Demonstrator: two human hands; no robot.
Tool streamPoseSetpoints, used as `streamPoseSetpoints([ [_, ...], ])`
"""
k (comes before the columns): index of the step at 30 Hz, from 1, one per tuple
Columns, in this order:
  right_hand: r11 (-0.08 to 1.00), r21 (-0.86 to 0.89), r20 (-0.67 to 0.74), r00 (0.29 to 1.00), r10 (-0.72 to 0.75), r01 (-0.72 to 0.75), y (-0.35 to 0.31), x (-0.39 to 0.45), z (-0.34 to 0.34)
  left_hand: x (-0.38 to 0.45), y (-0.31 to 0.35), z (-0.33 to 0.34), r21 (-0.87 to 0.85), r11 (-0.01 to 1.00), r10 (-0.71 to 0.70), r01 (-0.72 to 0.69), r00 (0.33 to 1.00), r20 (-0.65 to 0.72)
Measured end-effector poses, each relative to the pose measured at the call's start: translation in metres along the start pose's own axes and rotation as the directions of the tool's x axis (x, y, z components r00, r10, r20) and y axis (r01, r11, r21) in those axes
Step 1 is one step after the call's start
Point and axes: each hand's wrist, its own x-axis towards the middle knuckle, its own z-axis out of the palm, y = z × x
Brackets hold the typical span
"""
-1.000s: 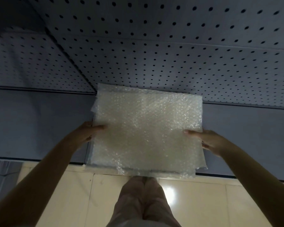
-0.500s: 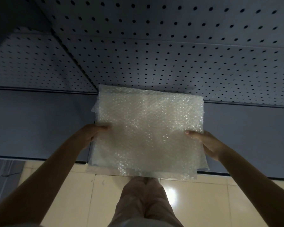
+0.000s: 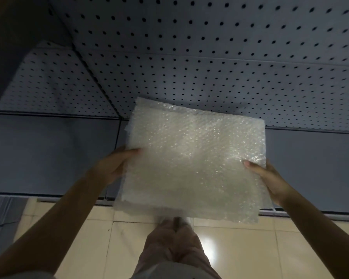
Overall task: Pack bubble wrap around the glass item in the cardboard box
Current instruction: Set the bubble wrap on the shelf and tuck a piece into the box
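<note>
A square stack of clear bubble wrap is held flat in the air in front of me, over the front edge of a grey shelf. My left hand grips its left edge with the thumb on top. My right hand grips the right edge the same way. No cardboard box or glass item is in view.
A grey metal shelf runs across the view below a perforated grey back panel. Beige floor tiles lie below. My legs stand at the bottom middle.
The bubble wrap and both hands have shifted slightly right and toward me, and the sheet has turned a little clockwise. Both grips are unchanged.
</note>
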Motion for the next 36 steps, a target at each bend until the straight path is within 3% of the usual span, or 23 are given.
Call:
streamPoseSetpoints([
  [8, 0.998, 0.034, -0.198, 0.979, -0.051, 0.059, 0.013, -0.065, -0.054, -0.008, 0.024, 0.069, 0.112, 0.993, 0.002, -0.038, 0.953, 0.302],
  [11, 0.997, 0.070, -0.281, 0.959, -0.017, 0.038, 0.028, -0.096, -0.081, 0.002, 0.029, 0.109, 0.191, 0.979, 0.003, -0.067, 0.947, 0.320],
  [15, 0.977, 0.159, -0.389, 0.919, -0.071, 0.143, 0.057, -0.141, -0.117, 0.009, 0.028, 0.176, 0.321, 0.931, 0.049, -0.172, 0.932, 0.358],
  [20, 0.929, 0.217, -0.618, 0.778, -0.107, 0.300, 0.095, -0.201, -0.147, 0.008, 0.013, 0.266, 0.464, 0.851, 0.015, -0.245, 0.895, 0.446],
  [25, 0.881, 0.296, -0.790, 0.613, 0.010, 0.368, 0.130, -0.253, -0.165, 0.003, -0.018, 0.344, 0.536, 0.785, -0.029, -0.311, 0.845, 0.534],
  [29, 0.863, 0.296, -0.867, 0.495, 0.063, 0.409, 0.150, -0.285, -0.181, -0.007, -0.039, 0.405, 0.577, 0.740, -0.071, -0.346, 0.812, 0.579],
  [36, 0.859, 0.250, -0.933, 0.349, 0.090, 0.448, 0.181, -0.344, -0.216, -0.040, -0.072, 0.508, 0.576, 0.692, -0.113, -0.435, 0.723, 0.681],
])
